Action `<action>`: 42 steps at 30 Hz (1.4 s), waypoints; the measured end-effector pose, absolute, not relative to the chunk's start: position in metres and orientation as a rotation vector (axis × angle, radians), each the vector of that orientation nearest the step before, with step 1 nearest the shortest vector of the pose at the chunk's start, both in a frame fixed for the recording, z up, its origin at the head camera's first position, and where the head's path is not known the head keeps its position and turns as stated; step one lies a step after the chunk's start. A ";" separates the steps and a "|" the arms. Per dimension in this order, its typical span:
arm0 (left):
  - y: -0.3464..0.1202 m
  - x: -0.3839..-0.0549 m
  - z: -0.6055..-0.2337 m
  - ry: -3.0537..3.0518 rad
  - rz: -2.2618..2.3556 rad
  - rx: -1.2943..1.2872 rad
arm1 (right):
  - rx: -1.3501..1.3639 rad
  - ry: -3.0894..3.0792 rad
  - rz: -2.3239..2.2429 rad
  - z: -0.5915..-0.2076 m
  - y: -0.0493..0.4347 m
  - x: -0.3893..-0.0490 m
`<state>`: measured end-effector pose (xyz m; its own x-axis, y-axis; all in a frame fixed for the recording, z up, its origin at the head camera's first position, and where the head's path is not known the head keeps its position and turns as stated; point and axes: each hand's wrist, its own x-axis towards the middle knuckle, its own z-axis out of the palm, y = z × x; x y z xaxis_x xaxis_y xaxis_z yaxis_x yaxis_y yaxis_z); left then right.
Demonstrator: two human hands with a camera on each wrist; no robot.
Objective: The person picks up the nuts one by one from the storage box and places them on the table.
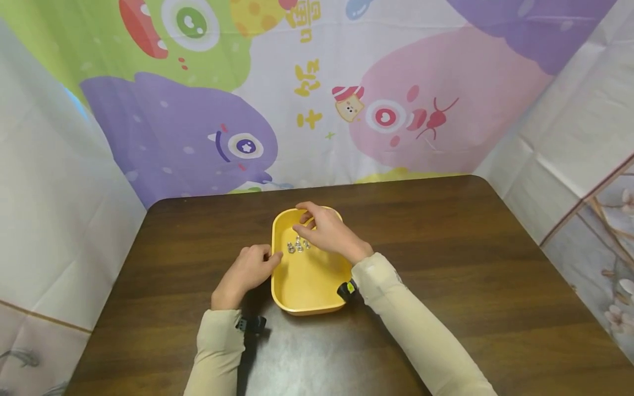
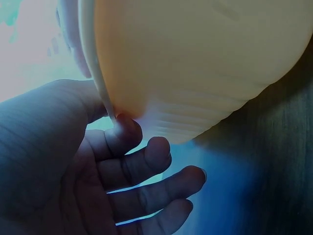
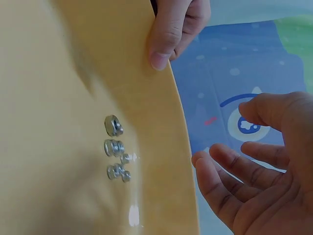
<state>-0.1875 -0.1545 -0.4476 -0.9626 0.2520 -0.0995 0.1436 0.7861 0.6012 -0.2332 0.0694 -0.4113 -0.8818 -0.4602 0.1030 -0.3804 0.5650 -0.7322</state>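
Note:
A yellow plastic tray point(image 1: 307, 283) stands on the table, with several small silver metal nuts point(image 1: 291, 248) lying together on its floor. In the right wrist view these nuts point(image 3: 112, 126) look shiny and of differing sizes. At the tray's left side my left hand point(image 1: 251, 268) pinches the rim, thumb over the inside and index finger against the outer wall point(image 2: 195, 58). My right hand point(image 1: 324, 228) is over the tray's far part, beyond the nuts. Its fingers are loosely bent, with thumb and fingertips apart and nothing visible between them.
The dark wood-grain table point(image 1: 446, 264) extends around the tray. Behind its far edge hangs a cartoon-printed cloth point(image 1: 317, 154), and pale cloth point(image 1: 44, 165) hangs at the left. Each wrist wears a small black camera point(image 1: 346, 290).

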 end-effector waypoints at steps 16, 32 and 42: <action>-0.155 -0.188 -0.450 2.819 0.931 0.330 | -0.577 2.593 -1.294 -0.430 0.055 -0.247; -0.156 -0.186 -0.449 2.816 0.926 0.317 | -0.583 2.541 -1.184 -0.447 0.048 -0.259; -0.155 -0.185 -0.449 2.812 0.955 0.313 | -0.678 2.527 -1.034 -0.449 0.044 -0.258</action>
